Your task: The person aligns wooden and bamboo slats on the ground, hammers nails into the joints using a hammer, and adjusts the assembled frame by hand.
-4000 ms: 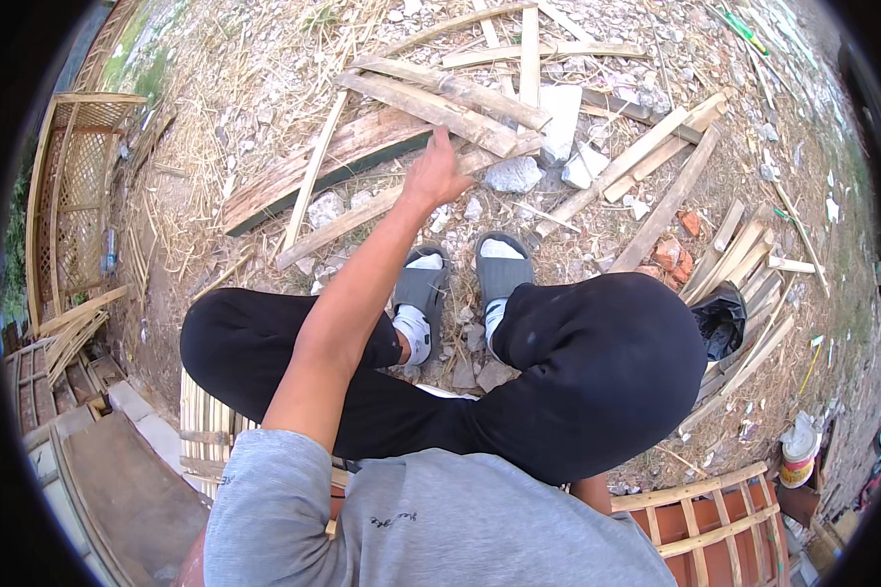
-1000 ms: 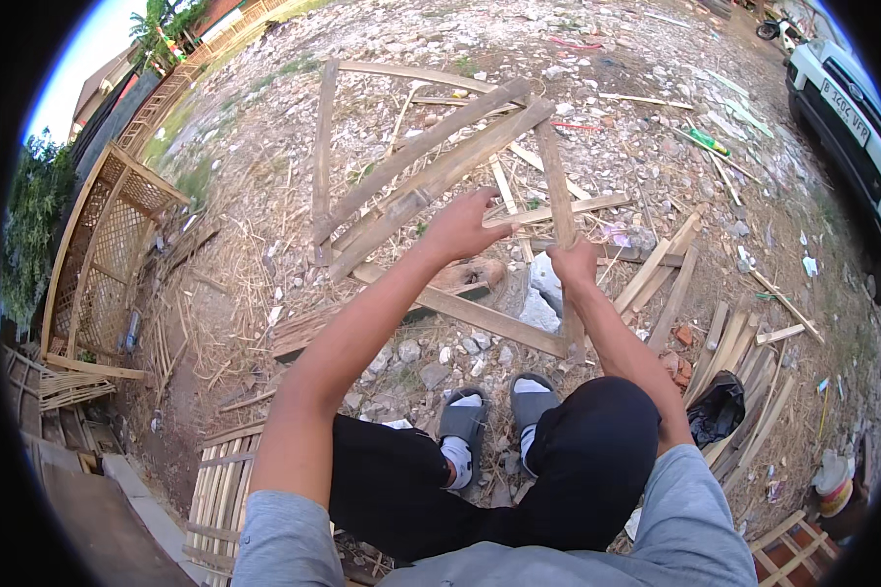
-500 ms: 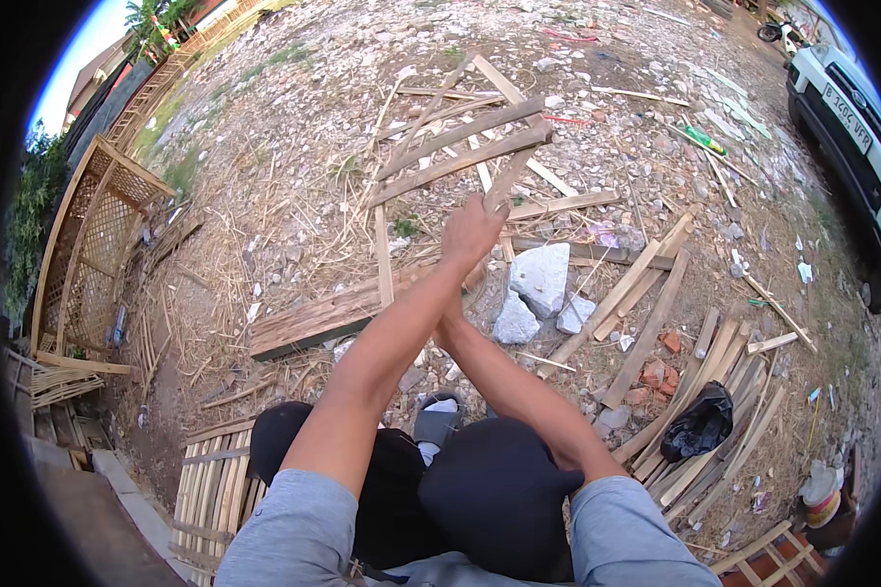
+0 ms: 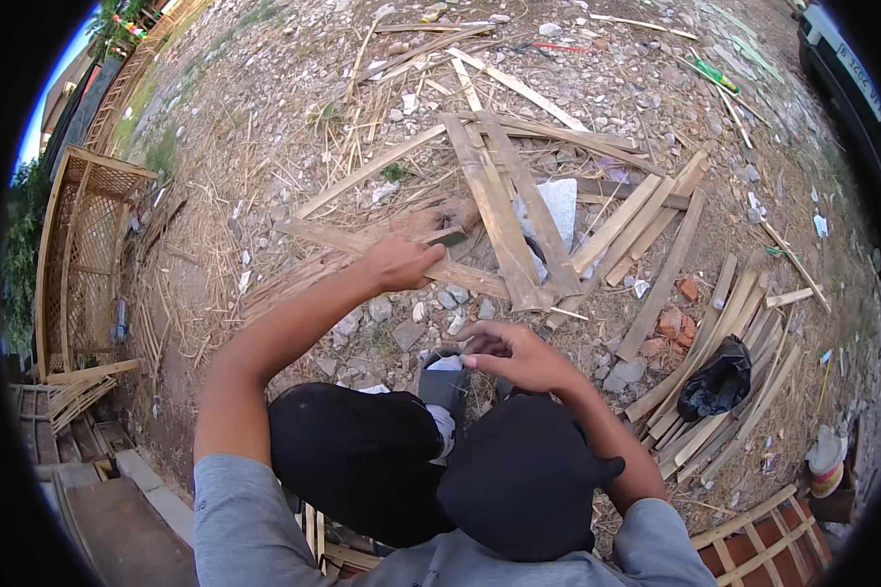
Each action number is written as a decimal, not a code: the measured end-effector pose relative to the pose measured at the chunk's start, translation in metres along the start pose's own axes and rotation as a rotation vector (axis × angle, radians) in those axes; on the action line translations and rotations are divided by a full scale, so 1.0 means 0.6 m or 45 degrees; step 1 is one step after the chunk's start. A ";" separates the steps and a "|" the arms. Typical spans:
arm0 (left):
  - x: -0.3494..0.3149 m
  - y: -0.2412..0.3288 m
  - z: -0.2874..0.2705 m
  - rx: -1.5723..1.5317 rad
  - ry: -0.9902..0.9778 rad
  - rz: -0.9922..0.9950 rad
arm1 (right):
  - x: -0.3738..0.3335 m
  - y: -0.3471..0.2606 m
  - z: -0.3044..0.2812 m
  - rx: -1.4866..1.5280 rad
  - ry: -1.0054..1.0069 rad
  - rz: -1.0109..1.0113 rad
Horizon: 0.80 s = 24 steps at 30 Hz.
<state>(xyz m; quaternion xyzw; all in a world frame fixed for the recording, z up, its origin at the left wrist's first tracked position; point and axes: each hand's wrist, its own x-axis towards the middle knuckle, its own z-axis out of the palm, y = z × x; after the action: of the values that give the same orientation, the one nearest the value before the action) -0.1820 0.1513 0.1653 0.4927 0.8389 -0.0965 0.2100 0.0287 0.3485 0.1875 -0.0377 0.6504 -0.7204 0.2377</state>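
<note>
I squat over scattered wooden planks on stony ground. My left hand (image 4: 401, 262) reaches forward, closed around a dark tool (image 4: 448, 238) whose head lies on a long weathered plank (image 4: 323, 238) running crosswise. Two more planks (image 4: 504, 210) lie over that plank's right end, beside a white stone slab (image 4: 561, 203). My right hand (image 4: 519, 354) hovers above my grey shoe (image 4: 443, 380) near my knees. Its fingertips are drawn together, and I see nothing between them.
A heap of thin slats (image 4: 700, 411) with a black bag (image 4: 719, 382) lies to the right. A lattice wooden frame (image 4: 78, 245) stands at the left, a slatted crate (image 4: 764, 543) at the lower right, a vehicle (image 4: 857, 93) at the upper right. Straw and rubble cover the ground.
Both hands were stretched out together over the planks. Now my left hand rests low on the crosswise plank with the tool, and my right hand has drawn back to my knees.
</note>
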 end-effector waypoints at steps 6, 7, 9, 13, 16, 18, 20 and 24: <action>-0.035 -0.057 0.187 0.015 0.394 0.208 | -0.057 0.102 -0.100 -0.474 0.965 0.023; -0.037 -0.044 0.210 0.008 0.355 0.120 | -0.056 0.108 -0.109 -0.770 1.057 -0.039; -0.027 -0.038 0.244 0.006 0.394 0.081 | -0.042 0.113 -0.110 -0.993 0.910 -0.095; -0.022 0.008 0.243 -0.240 0.310 -0.065 | -0.011 0.157 -0.121 -1.406 0.507 -0.045; -0.022 0.053 0.232 -0.520 0.353 -0.111 | 0.015 0.180 -0.138 -1.558 0.351 -0.035; -0.008 0.100 0.221 -0.688 0.298 -0.217 | 0.033 0.178 -0.143 -1.648 0.293 0.079; 0.001 0.153 0.193 -0.756 0.274 -0.397 | 0.041 0.192 -0.147 -1.659 0.275 0.054; 0.027 0.189 0.206 -0.875 0.328 -0.618 | 0.047 0.197 -0.151 -1.681 0.327 -0.137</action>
<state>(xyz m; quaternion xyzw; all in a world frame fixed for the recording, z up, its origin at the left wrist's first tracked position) -0.0590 0.1744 0.0526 0.1908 0.9332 0.2038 0.2264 0.0056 0.4159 0.0534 -0.1215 0.9746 -0.1815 0.0496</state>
